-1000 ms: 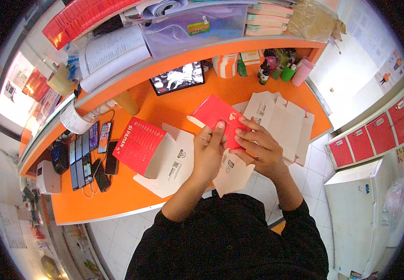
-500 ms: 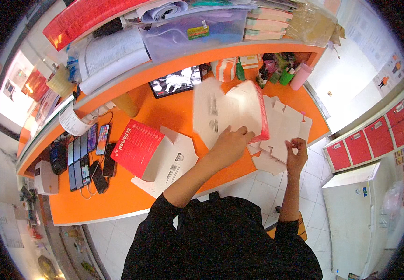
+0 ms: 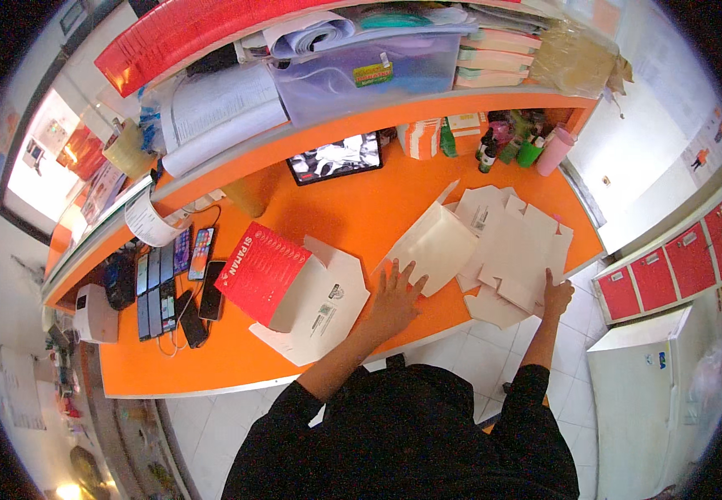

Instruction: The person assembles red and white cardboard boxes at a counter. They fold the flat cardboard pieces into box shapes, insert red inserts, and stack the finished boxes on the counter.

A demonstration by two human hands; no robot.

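Observation:
Fingers spread, my left hand point(image 3: 396, 300) rests at the near left edge of an unfolded carton point(image 3: 434, 248), which lies with its pale inside up. My right hand point(image 3: 554, 297) is at the right edge of a loose stack of flat white carton blanks point(image 3: 521, 257). Its fingers look curled on the edge of a blank, partly hidden. Left of my left hand, a partly folded red and white box point(image 3: 266, 273) sits on the orange table point(image 3: 328, 215), a white printed flap point(image 3: 328, 310) spread beside it.
Several phones point(image 3: 157, 287) and cables lie on the left near a white device point(image 3: 94, 313). A tablet point(image 3: 336, 158) leans at the back. Bottles point(image 3: 486, 154) and a pink tumbler point(image 3: 555, 152) stand back right. An overhanging shelf holds a clear plastic bin point(image 3: 365, 79).
The carton held raised in my left hand is down on the table, its inside facing up. My left hand has opened and moved nearer me. The view has shifted slightly.

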